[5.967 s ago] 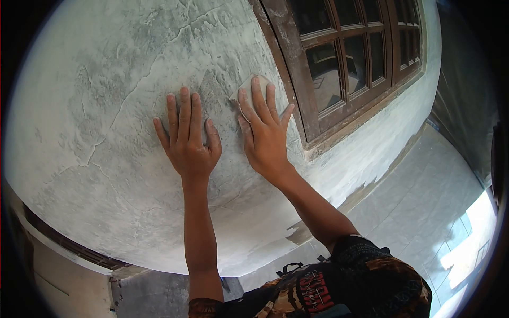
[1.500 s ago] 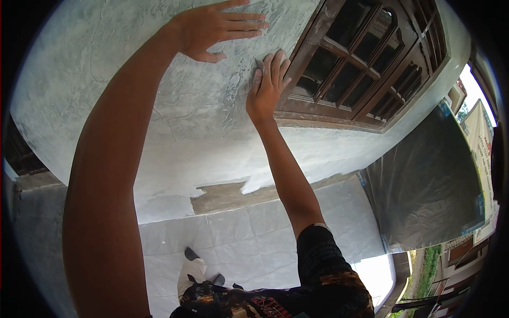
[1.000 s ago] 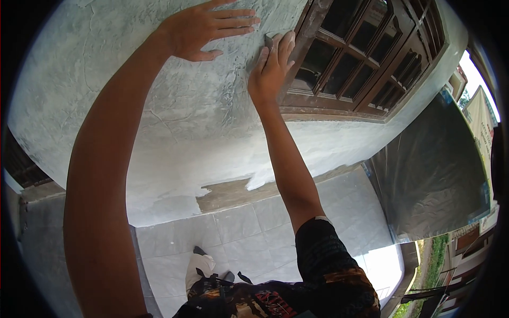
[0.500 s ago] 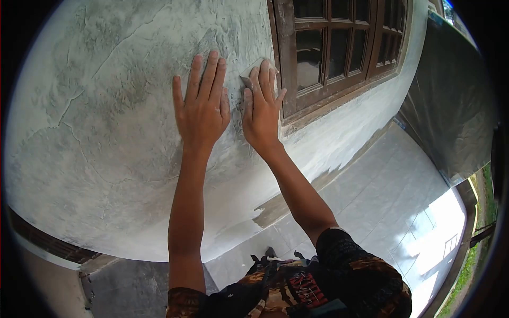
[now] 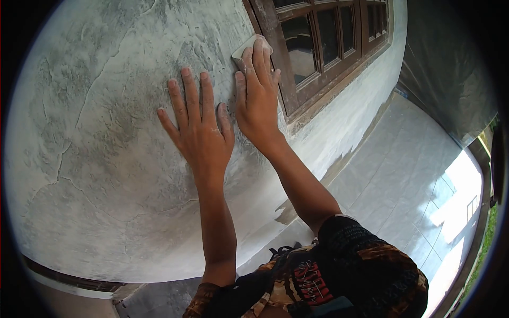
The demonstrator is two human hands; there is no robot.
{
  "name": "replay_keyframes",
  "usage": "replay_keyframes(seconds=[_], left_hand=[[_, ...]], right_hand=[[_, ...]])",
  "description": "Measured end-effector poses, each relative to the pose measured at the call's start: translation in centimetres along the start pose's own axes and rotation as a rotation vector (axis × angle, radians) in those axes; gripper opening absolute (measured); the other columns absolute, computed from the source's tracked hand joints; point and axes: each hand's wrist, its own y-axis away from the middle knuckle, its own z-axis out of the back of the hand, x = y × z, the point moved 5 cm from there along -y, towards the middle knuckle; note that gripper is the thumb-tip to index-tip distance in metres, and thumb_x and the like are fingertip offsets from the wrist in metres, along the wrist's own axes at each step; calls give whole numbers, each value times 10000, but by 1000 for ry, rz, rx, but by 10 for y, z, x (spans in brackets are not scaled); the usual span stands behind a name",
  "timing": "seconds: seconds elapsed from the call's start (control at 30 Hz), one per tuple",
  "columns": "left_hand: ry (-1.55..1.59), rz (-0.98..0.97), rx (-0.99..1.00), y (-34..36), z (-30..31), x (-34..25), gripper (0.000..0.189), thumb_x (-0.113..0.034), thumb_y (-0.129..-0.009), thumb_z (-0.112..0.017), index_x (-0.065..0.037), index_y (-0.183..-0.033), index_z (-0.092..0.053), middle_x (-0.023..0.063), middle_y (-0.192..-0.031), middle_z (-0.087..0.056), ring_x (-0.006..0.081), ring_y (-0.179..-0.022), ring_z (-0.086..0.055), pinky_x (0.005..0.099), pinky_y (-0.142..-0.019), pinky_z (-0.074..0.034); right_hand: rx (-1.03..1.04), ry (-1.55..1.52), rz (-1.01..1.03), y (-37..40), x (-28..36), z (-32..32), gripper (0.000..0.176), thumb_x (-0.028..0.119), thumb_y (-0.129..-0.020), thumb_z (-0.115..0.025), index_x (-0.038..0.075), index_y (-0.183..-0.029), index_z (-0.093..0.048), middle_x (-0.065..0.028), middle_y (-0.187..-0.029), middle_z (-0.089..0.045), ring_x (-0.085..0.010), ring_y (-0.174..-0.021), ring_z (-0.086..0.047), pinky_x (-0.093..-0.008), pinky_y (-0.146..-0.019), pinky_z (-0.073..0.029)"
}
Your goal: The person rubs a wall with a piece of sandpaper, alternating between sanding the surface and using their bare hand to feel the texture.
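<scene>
The right hand (image 5: 258, 108) lies flat on the wall (image 5: 95, 132) just left of the window frame (image 5: 271, 37), its fingers stretched out and pressing a small pale pad (image 5: 243, 47) against the plaster. Only the pad's upper edge and one corner show past the fingertips. The pad touches the wall and sits right beside the frame's left upright, with the little finger nearly at the wood. The left hand (image 5: 199, 132) holds nothing. It is spread wide, palm to the wall, further left of the frame and a little lower, close beside the right hand. The pad looks thin, light and bendable, so it would likely follow the rough, ridged plaster rather than bridge it. It has no handle, so the hold is flat pressure from several fingers, and it could slip out sideways if that pressure eased. The plaster itself looks hard and dusty. Below the frame runs a tiled floor (image 5: 403, 175). No container shows anywhere in view.
</scene>
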Motion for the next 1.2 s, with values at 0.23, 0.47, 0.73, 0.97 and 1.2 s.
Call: replay_keyframes(seconds=[0.23,0.47,0.73,0.97,1.2], left_hand=[[-35,-9,-16,5,-5,0,552,-344,-999,-514,-241,-1532,-417,24,-1654,-266,308,-1528,-215,662,-1175,-153],[-9,-11,-44,0,-4,-1,526,-326,-1014,-492,-246,-1529,-422,17,-1653,-267,308,-1527,-219,662,-1173,-160],[5,-18,-32,3,-2,0,517,-322,-1015,-489,-245,-1523,-433,25,-1654,-266,308,-1527,-218,656,-1173,-163],[26,-36,-27,5,0,2,515,-313,-1015,-490,-247,-1523,-433,25,-1655,-264,310,-1528,-215,656,-1173,-161],[25,-33,-23,3,0,0,504,-310,-1022,-474,-255,-1521,-434,20,-1653,-267,309,-1530,-209,656,-1177,-157]], right_hand=[[45,0,-29,-7,-2,-1,495,154,-1022,-483,-3,-1486,-406,-201,-1632,-237,-413,-1510,-199,-757,-1094,-154],[167,51,-15,42,-5,-1,458,147,-1024,-485,14,-1460,-438,-186,-1602,-314,-399,-1491,-258,-769,-1085,-161],[237,34,-87,64,5,6,495,139,-1018,-503,44,-1497,-419,-185,-1631,-259,-371,-1518,-212,-751,-1101,-144],[68,50,-48,16,-1,9,469,147,-1030,-475,-11,-1468,-418,-202,-1613,-280,-407,-1503,-225,-750,-1082,-205],[66,32,-81,3,-8,10,471,169,-1043,-456,-1,-1479,-406,-207,-1617,-268,-440,-1485,-244,-734,-1093,-209]])
